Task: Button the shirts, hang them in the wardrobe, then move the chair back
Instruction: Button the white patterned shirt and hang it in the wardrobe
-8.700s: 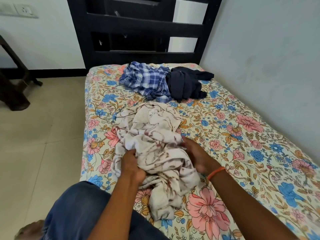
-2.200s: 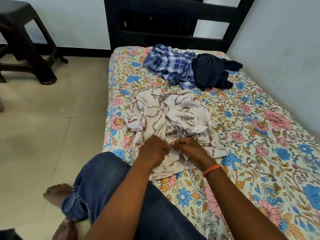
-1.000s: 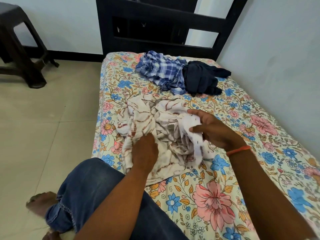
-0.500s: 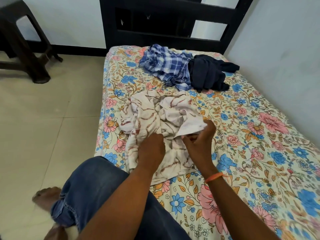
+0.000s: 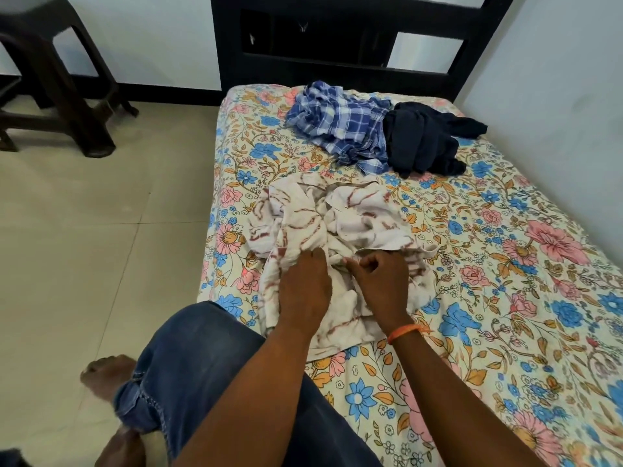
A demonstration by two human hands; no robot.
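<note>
Half a second ago the right hand (image 5: 381,284) was lifting a white edge of the cream shirt (image 5: 337,227) clear of the heap; now it has dropped back down, and both hands have come close together over the shirt's near half. The left hand (image 5: 305,291) lies knuckles-up with fingers curled into the cloth; the right pinches a fold just beside it, an orange band (image 5: 406,332) on its wrist.

The shirt lies crumpled on the floral bed (image 5: 505,298), near the edge by the person's denim-clad knee (image 5: 202,352). Its long axis runs roughly from the person toward the dark headboard (image 5: 337,45), though which end is the collar I cannot tell. Farther up the bed lie a blue checked shirt (image 5: 340,126) and a navy garment (image 5: 424,143), touching. A dark plastic chair (image 5: 57,79) stands on the tiled floor (image 5: 84,230), well apart.
</note>
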